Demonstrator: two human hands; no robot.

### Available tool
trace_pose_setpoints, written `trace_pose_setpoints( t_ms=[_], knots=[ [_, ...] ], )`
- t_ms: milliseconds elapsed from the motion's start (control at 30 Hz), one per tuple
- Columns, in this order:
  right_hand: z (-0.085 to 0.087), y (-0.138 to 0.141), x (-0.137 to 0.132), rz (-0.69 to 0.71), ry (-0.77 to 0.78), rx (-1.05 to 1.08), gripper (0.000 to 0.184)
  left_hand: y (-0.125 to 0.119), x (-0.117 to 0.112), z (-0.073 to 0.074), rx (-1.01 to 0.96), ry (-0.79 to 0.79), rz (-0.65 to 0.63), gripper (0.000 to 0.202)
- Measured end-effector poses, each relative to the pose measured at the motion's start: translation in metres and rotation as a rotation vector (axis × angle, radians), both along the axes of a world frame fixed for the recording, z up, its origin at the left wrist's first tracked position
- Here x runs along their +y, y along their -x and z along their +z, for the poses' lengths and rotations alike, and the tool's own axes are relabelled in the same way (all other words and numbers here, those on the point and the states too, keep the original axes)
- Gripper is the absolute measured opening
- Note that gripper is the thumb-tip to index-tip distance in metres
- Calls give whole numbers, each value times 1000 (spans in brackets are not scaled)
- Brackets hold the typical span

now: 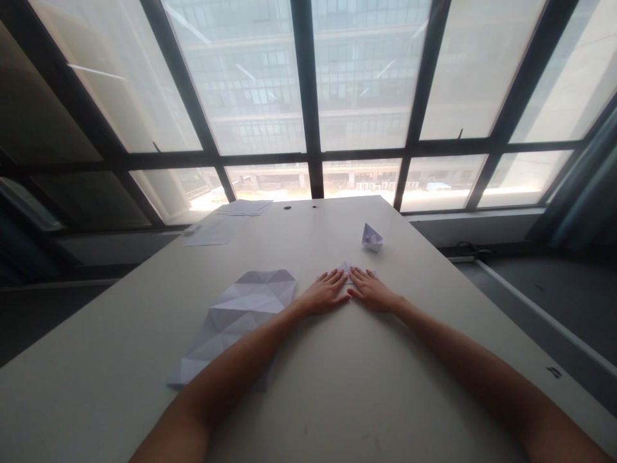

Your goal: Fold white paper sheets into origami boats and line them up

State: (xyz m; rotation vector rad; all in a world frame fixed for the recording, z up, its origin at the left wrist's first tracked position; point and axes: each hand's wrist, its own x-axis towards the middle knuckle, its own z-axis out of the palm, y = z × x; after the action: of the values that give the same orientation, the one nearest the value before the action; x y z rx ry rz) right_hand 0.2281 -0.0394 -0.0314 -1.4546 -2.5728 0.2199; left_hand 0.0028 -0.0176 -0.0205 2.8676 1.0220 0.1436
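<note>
A small piece of folded white paper lies flat on the white table, largely covered by my two hands. My left hand rests palm down on its left part, fingers stretched out. On its right part my right hand lies flat in the same way, the two hands close together at the middle. A peak of the paper shows beyond the fingertips. Farther back and to the right stands a folded paper boat. Left of my hands, a creased white sheet lies unfolded, partly hidden under my left forearm.
Loose white sheets lie at the table's far left. The white table has two dark holes near its far edge, toward tall windows. A small dark object is near the right edge.
</note>
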Motion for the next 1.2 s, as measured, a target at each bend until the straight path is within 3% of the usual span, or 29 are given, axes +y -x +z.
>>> trace_pose_setpoints(
  t_ms=[167,467,867,1200],
  knots=[
    [-3,0,2,-46,-2,7,77,0,-2,2,-9,-7,25,73],
    [0,-1,0,28,-34,45,72,-1,-2,4,2,16,36,71],
    [-1,0,1,20,-20,19,72,-4,-5,6,-30,-15,20,71],
    [-1,0,2,-242,47,-17,78,-6,-2,2,15,32,112,87]
  ],
)
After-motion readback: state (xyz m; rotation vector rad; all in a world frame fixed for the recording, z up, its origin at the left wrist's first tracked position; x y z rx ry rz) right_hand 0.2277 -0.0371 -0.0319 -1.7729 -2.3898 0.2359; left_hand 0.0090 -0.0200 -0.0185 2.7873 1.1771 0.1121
